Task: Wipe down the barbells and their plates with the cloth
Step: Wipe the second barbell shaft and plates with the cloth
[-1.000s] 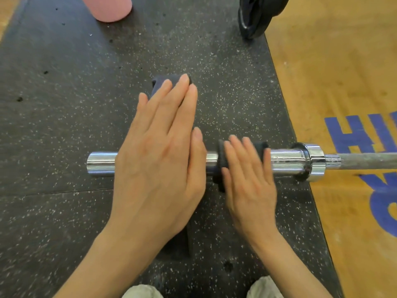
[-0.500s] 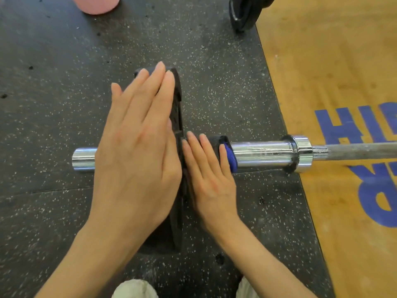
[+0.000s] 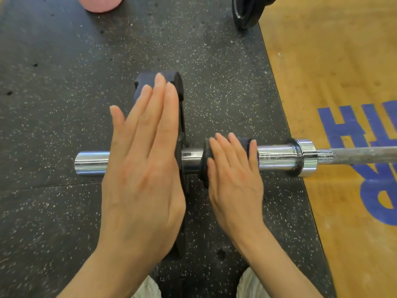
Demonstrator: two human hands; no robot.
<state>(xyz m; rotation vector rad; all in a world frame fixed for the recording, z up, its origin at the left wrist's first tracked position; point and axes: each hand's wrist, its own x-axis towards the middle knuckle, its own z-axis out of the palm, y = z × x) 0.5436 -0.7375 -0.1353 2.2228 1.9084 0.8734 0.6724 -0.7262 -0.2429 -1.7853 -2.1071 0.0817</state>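
A barbell lies across the black rubber mat, its chrome sleeve (image 3: 277, 157) pointing left and its grey shaft (image 3: 365, 154) running off to the right. One black plate (image 3: 181, 93) stands edge-on on the sleeve. My left hand (image 3: 141, 179) presses flat against the plate's left face, fingers straight. My right hand (image 3: 234, 181) grips a dark cloth (image 3: 247, 143) wrapped over the sleeve, a short gap right of the plate. The sleeve's bare end (image 3: 90, 163) sticks out past my left hand.
More black plates (image 3: 247, 11) stand at the mat's far edge. A pink object (image 3: 101, 4) sits at the top left. Wooden floor (image 3: 322, 82) with blue lettering borders the mat on the right. My knees show at the bottom edge.
My right hand has slid the cloth rightwards along the sleeve, away from the plate it was touching half a second ago. My left hand stays flat on the plate.
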